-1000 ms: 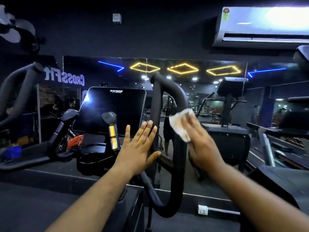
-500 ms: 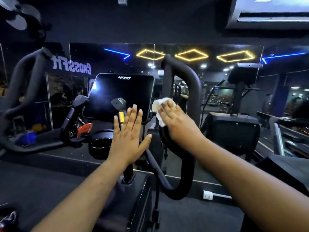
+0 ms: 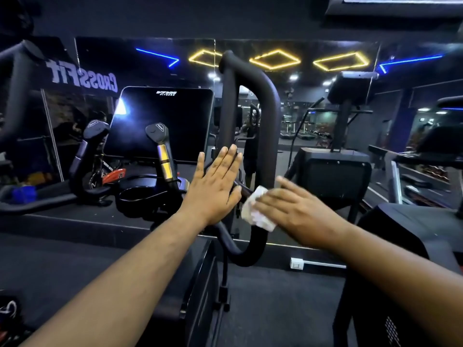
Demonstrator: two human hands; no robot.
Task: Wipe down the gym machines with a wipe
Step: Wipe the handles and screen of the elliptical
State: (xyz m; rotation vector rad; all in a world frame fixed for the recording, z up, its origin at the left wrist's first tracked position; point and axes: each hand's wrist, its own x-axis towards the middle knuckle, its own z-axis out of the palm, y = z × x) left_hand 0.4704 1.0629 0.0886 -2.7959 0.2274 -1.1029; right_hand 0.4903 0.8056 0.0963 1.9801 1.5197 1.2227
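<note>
The right hand (image 3: 298,211), fingers nearly straight, was pressed over a crumpled white wipe (image 3: 258,211) low on the looped black handlebar (image 3: 269,121). The left hand (image 3: 215,189) was held flat and empty, fingers extended, against the loop's inner bar. The wipe could be dropped if the open-handed pressure slipped on the curve. Beyond, the console screen (image 3: 160,121), a cup holder (image 3: 147,194) and the wall mirror (image 3: 325,96) were seen, crowding the reach.
</note>
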